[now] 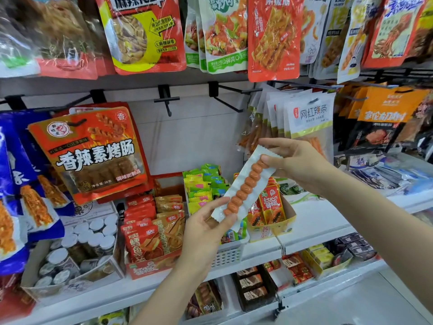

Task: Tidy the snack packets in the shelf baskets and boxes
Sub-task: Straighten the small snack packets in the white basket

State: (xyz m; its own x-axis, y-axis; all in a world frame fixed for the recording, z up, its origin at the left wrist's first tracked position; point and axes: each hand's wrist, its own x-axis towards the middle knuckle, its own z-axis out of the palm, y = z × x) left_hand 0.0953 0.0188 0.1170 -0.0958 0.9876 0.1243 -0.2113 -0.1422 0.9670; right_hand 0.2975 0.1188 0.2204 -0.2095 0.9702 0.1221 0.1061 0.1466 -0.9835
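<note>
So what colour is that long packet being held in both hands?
The long packet is white, with a bumpy orange twisted stick showing down its middle; the head view shows it.

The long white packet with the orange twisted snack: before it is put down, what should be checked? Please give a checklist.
1. Left hand grips lower end of the long white packet: ok.
2. Right hand pinches upper end: ok.
3. Packet looks undamaged: cannot tell.
4. White basket has free room: cannot tell, the left hand hides it.
5. Matching packets on the shelf: cannot tell.
</note>
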